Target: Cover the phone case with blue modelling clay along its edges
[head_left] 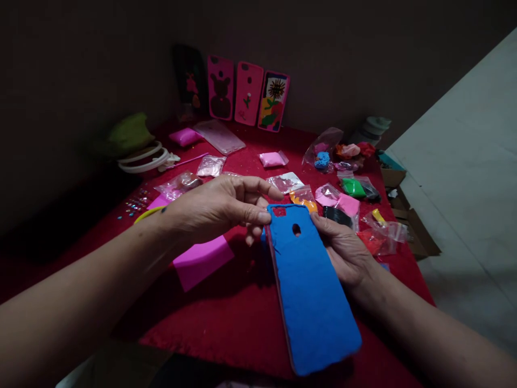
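A phone case (315,291) covered with a blue layer is held up over the front of the red-covered table, its camera cutout and a round hole at the far end. My left hand (226,207) pinches its upper left corner between thumb and fingers. Around the right edge, near the top, my right hand (343,245) grips it, the thumb on the rim and the fingers hidden behind. Below my left forearm lies a bright pink sheet (204,262). Just beyond the case is a bag of orange clay (304,199).
Several decorated phone cases (249,94) lean against the back wall. A clear case (220,137) lies before them. Bags of coloured clay, one green (353,187), crowd the right side. Small gems (137,202) and white rings (143,161) are at left. Cardboard boxes (416,226) stand beside the table.
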`<action>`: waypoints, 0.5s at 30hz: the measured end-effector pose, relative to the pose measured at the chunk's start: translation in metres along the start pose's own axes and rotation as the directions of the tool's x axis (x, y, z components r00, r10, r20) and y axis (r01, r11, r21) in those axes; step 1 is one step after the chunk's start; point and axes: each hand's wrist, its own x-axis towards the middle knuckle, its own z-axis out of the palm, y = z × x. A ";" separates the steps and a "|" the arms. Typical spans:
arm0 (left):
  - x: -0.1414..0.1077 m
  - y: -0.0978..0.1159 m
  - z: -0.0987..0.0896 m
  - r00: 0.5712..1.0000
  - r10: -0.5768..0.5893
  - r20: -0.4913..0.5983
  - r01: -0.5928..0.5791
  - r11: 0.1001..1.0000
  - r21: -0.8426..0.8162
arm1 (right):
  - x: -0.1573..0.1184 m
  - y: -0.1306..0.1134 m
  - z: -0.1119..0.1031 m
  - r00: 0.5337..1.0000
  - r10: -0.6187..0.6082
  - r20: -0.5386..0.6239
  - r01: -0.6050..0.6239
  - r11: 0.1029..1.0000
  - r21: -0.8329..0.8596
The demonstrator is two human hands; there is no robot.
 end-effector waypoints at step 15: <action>0.002 -0.001 -0.004 0.997 -0.007 0.073 0.013 0.997 -0.074 | 0.005 -0.002 -0.004 0.999 -0.052 0.005 0.052 0.998 -0.027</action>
